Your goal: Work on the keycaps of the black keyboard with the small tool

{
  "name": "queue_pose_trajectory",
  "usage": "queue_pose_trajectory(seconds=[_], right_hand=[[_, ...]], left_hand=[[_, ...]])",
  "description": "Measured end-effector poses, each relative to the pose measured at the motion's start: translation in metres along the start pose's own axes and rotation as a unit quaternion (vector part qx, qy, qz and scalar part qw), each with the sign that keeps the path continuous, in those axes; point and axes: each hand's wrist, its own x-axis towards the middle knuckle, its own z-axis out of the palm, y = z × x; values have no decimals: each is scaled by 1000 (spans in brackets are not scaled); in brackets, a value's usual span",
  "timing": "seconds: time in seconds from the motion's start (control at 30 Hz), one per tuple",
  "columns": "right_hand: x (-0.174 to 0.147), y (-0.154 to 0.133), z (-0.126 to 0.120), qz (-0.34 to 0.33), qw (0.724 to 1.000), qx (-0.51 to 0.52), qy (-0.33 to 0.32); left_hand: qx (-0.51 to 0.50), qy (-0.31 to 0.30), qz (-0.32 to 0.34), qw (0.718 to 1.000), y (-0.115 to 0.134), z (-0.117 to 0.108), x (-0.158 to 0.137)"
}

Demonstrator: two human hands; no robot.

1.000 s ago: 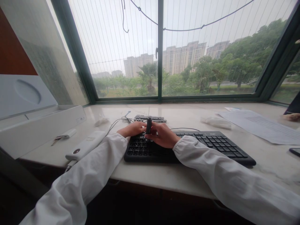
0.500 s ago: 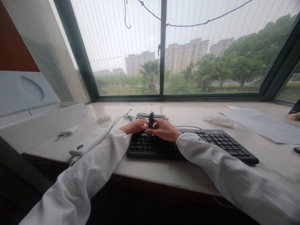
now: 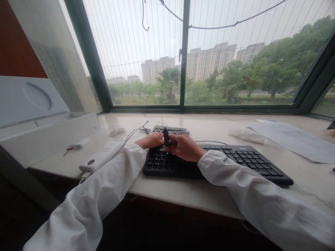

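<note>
A black keyboard (image 3: 157, 169) lies in front of me, its left part stripped of keycaps down to bare sockets. My right hand (image 3: 184, 146) pinches a slim black keycap puller (image 3: 166, 136), which stands nearly upright over the stripped part. Two thin wires stick up from the puller's top. My left hand (image 3: 152, 140) is closed against the puller's left side, its fingertips partly hidden. Whatever is under the puller's lower end is covered by my fingers. Behind my hands, removed keycaps (image 3: 180, 130) lie in rows.
At left are an open white box (image 3: 49, 136), a small white plug-like item (image 3: 81, 143) and a white power bank (image 3: 101, 156) with a cable. Thin dark cables (image 3: 134, 131) run behind it. Crumpled clear plastic (image 3: 246, 136) and paper sheets (image 3: 295, 139) lie at right, below the window.
The puller's top has tipped to the left and sits slightly lower. My right hand has turned with it, its knuckles more arched. The camera view has shifted slightly.
</note>
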Motion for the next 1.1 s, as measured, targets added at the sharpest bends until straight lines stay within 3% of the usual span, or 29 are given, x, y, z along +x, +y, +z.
queue_pose_trajectory(seconds=[0.17, 0.77, 1.1], right_hand=[[-2, -2, 2, -30, 999, -9, -16], [3, 12, 2, 59, 992, 95, -58], [-4, -5, -2, 33, 997, 65, -15]], left_hand=[[19, -2, -1, 1000, -1, 0, 1], [37, -11, 2, 999, 7, -3, -4], [32, -15, 2, 999, 9, -4, -4]])
